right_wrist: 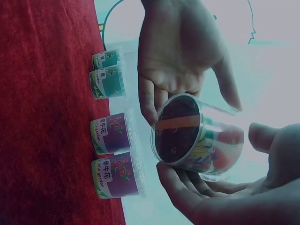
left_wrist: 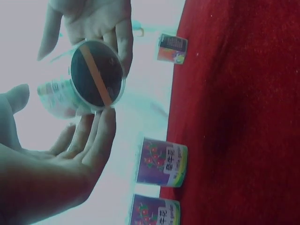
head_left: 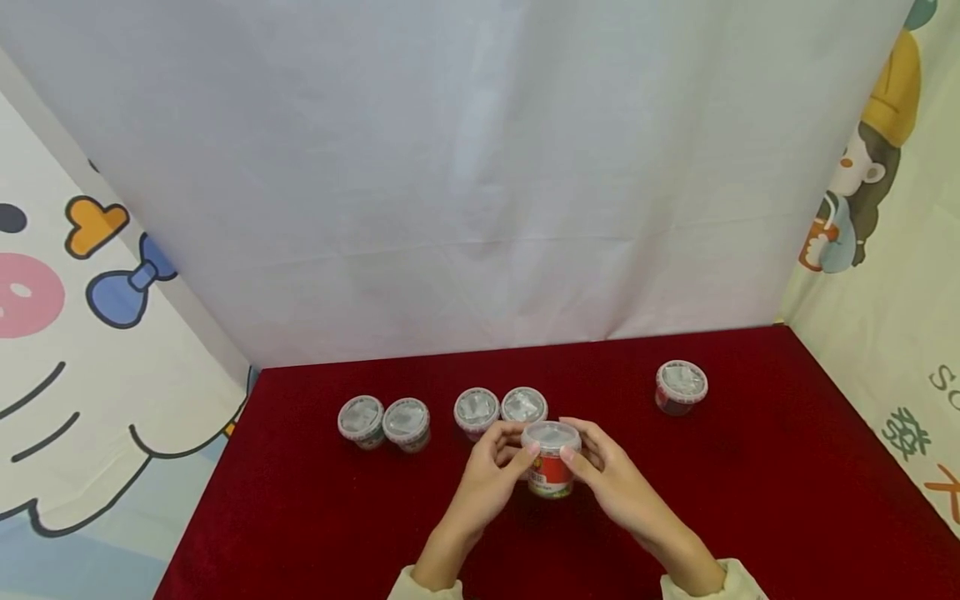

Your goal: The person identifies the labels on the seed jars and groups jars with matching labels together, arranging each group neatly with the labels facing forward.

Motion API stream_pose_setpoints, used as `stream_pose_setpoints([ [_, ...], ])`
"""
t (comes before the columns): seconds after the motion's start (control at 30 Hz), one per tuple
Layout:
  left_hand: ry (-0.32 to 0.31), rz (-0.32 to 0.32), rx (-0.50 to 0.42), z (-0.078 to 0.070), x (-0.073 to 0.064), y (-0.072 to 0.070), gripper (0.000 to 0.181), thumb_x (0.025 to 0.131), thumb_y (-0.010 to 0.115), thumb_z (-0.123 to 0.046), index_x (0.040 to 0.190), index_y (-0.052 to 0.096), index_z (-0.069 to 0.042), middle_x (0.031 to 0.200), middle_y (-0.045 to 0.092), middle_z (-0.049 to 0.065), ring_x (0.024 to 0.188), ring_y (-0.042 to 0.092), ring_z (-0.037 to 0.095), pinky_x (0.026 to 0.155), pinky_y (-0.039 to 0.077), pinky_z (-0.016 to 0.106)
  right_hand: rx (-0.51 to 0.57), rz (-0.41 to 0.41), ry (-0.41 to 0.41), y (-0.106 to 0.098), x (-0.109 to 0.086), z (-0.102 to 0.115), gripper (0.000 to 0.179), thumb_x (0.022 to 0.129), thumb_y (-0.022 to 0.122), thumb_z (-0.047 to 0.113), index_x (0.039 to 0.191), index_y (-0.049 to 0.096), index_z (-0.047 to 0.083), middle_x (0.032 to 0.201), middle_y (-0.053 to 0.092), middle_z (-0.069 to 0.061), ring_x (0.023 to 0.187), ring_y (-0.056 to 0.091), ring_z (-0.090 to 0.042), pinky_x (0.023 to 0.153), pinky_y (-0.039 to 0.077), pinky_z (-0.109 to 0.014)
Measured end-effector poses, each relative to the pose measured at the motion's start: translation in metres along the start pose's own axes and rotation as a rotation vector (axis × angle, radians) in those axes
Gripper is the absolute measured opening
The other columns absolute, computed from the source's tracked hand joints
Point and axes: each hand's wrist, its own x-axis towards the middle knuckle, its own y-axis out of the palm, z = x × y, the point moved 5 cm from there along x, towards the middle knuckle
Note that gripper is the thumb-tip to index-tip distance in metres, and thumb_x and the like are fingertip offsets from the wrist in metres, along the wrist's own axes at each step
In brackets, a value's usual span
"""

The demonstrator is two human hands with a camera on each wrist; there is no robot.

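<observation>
Both hands hold a small lidded plastic tub (head_left: 551, 477) above the red cloth, upright, its red label facing the person. The left hand (head_left: 487, 479) grips its left side between thumb and fingers. From the other side, the right hand (head_left: 618, 483) grips it the same way. In the left wrist view the tub's dark base (left_wrist: 96, 75) shows, crossed by an orange strip. Just behind the hands stand two purple-labelled tubs (right_wrist: 117, 176) side by side; in the head view the held tub partly overlaps the right one (head_left: 523, 404).
Two teal-labelled tubs (right_wrist: 107, 82) stand together farther left. A single tub (head_left: 681, 383) sits at the back right. The red cloth (head_left: 315, 517) covers the table, with a white curtain (head_left: 450, 183) behind and printed cloth hangings (head_left: 82, 375) at both sides.
</observation>
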Motion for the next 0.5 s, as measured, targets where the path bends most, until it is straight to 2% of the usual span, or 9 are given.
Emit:
stream_pose_setpoints([
  [0.13, -0.004, 0.057, -0.013, 0.0009, -0.0006, -0.002, 0.05, 0.11, 0.061, -0.025, 0.148, 0.05, 0.004, 0.135, 0.063, 0.021, 0.115, 0.065, 0.021, 0.092, 0.056, 0.028, 0.023, 0.044, -0.016, 0.0007, -0.0007, 0.0017, 0.056, 0.114, 0.049, 0.023, 0.16, 0.032, -0.003, 0.16, 0.042, -0.029, 0.149, 0.04, -0.045, 0.114, 0.048, -0.05],
  [0.23, -0.004, 0.068, -0.009, 0.0006, -0.0011, -0.003, 0.051, 0.109, 0.063, -0.025, 0.149, 0.052, 0.003, 0.135, 0.065, 0.021, 0.116, 0.066, 0.022, 0.092, 0.056, 0.027, 0.03, 0.05, -0.014, 0.0022, -0.0012, 0.0021, 0.057, 0.115, 0.048, 0.024, 0.161, 0.031, -0.003, 0.161, 0.041, -0.03, 0.15, 0.039, -0.045, 0.114, 0.047, -0.049],
  [0.4, 0.005, 0.015, 0.008, -0.0009, -0.0029, -0.0047, 0.051, 0.106, 0.068, -0.026, 0.145, 0.055, 0.003, 0.129, 0.068, 0.019, 0.112, 0.067, 0.022, 0.088, 0.055, 0.027, 0.025, -0.001, 0.012, 0.0045, -0.0007, 0.0011, 0.055, 0.114, 0.051, 0.024, 0.161, 0.034, 0.001, 0.161, 0.041, -0.027, 0.15, 0.041, -0.043, 0.114, 0.047, -0.05],
  [0.5, 0.005, -0.017, 0.026, -0.0004, -0.0029, -0.0047, 0.05, 0.104, 0.071, -0.026, 0.142, 0.056, 0.003, 0.128, 0.068, 0.017, 0.111, 0.067, 0.022, 0.085, 0.053, 0.027, 0.003, -0.026, 0.017, 0.0056, 0.0, 0.0012, 0.053, 0.113, 0.053, 0.023, 0.159, 0.038, 0.003, 0.161, 0.043, -0.026, 0.15, 0.041, -0.042, 0.116, 0.043, -0.055],
])
